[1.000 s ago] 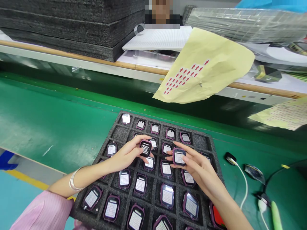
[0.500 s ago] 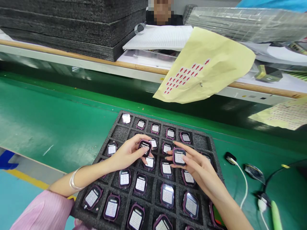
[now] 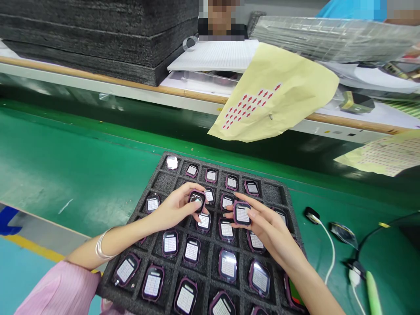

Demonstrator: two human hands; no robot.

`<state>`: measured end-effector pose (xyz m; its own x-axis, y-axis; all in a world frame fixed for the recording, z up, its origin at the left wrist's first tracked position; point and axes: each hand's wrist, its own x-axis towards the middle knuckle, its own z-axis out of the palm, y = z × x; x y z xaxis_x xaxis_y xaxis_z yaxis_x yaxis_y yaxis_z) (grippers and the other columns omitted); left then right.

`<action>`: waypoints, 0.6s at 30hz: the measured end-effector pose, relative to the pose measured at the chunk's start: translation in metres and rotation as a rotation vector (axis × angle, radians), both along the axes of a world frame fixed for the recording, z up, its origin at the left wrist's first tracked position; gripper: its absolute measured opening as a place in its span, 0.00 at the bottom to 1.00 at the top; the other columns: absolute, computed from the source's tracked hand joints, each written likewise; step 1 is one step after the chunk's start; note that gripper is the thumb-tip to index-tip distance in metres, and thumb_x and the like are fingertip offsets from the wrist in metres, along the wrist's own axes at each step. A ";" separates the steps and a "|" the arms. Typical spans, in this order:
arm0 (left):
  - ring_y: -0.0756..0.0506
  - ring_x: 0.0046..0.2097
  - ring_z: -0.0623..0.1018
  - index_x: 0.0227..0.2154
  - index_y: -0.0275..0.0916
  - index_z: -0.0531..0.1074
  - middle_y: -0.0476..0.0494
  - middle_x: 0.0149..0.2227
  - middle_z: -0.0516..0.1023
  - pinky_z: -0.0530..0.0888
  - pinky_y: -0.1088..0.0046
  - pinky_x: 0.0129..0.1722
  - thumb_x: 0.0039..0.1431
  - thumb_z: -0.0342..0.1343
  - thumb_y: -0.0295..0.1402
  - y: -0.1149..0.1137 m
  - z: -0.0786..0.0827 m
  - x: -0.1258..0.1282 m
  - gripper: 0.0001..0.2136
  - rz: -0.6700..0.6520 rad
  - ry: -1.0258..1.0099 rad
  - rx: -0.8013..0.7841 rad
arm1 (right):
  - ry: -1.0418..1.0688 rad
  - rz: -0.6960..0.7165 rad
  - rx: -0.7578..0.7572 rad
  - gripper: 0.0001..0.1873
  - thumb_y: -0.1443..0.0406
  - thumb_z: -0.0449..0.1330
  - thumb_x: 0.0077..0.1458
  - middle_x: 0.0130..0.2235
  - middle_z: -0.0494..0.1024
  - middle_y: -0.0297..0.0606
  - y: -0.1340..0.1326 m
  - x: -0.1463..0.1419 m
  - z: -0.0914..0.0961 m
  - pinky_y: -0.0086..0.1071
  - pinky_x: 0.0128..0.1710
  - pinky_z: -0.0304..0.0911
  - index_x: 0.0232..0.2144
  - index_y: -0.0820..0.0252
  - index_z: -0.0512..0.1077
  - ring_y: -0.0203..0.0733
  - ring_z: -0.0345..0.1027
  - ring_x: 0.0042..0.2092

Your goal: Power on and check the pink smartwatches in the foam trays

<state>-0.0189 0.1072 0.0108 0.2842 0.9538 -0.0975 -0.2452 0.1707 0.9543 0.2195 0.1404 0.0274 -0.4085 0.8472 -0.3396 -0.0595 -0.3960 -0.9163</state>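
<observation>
Above the black foam tray (image 3: 273, 192), left of its middle, the left hand (image 3: 177, 204) curls snugly round a dark-screened watch (image 3: 197, 199), purple-rimmed, with a small pale glow, perhaps an icon, near the thumb. Right of the tray's middle, the right hand (image 3: 269, 221), fingers partly spread, pinches a grid-screened watch (image 3: 241, 213), also purple-rimmed, its squares pale and bright.

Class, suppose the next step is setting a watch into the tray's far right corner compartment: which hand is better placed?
The right, I'd judge. The right hand holds a watch and is nearer that corner compartment; the left hand, holding another watch, is farther left over the tray.
</observation>
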 end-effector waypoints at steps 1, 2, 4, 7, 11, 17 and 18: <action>0.46 0.37 0.75 0.47 0.40 0.62 0.45 0.38 0.67 0.74 0.74 0.28 0.56 0.57 0.33 0.000 -0.001 -0.001 0.17 0.013 0.058 0.018 | 0.002 0.001 0.001 0.23 0.58 0.62 0.56 0.44 0.78 0.44 0.000 0.000 0.000 0.43 0.42 0.70 0.53 0.55 0.69 0.53 0.74 0.45; 0.47 0.37 0.74 0.47 0.40 0.62 0.46 0.38 0.67 0.72 0.75 0.28 0.54 0.58 0.31 -0.001 -0.002 -0.001 0.18 0.028 0.133 0.041 | 0.002 0.002 0.001 0.23 0.59 0.62 0.56 0.44 0.78 0.44 -0.001 0.000 0.001 0.43 0.42 0.71 0.53 0.55 0.68 0.52 0.74 0.45; 0.48 0.38 0.72 0.47 0.39 0.63 0.47 0.38 0.68 0.70 0.76 0.31 0.52 0.59 0.28 -0.001 -0.003 -0.003 0.19 0.062 0.303 0.103 | -0.004 0.011 0.001 0.23 0.59 0.62 0.55 0.44 0.78 0.43 -0.001 0.000 0.001 0.42 0.42 0.71 0.53 0.56 0.68 0.52 0.74 0.45; 0.47 0.40 0.71 0.43 0.38 0.65 0.47 0.38 0.70 0.68 0.73 0.40 0.52 0.57 0.27 -0.001 -0.003 -0.005 0.14 0.112 0.492 0.189 | -0.024 0.021 0.003 0.25 0.58 0.62 0.55 0.44 0.78 0.43 -0.001 0.000 0.001 0.42 0.41 0.71 0.54 0.56 0.67 0.52 0.73 0.45; 0.47 0.40 0.71 0.41 0.38 0.66 0.48 0.37 0.71 0.67 0.72 0.43 0.51 0.53 0.24 -0.001 -0.002 -0.006 0.13 0.105 0.576 0.229 | -0.031 0.026 0.001 0.26 0.58 0.63 0.54 0.44 0.78 0.44 0.000 0.000 0.000 0.41 0.41 0.71 0.54 0.57 0.67 0.53 0.73 0.45; 0.47 0.40 0.71 0.43 0.39 0.65 0.48 0.37 0.71 0.66 0.73 0.43 0.52 0.53 0.26 -0.002 -0.002 -0.006 0.14 0.138 0.599 0.251 | -0.008 0.025 -0.004 0.24 0.59 0.62 0.56 0.44 0.78 0.44 0.000 0.001 -0.001 0.41 0.41 0.71 0.54 0.57 0.66 0.52 0.73 0.45; 0.47 0.40 0.71 0.43 0.39 0.65 0.49 0.37 0.71 0.66 0.73 0.43 0.52 0.53 0.26 -0.002 -0.002 -0.006 0.14 0.140 0.600 0.261 | -0.008 0.023 -0.004 0.24 0.59 0.62 0.56 0.44 0.78 0.44 0.000 0.001 -0.001 0.40 0.41 0.71 0.54 0.57 0.66 0.52 0.73 0.45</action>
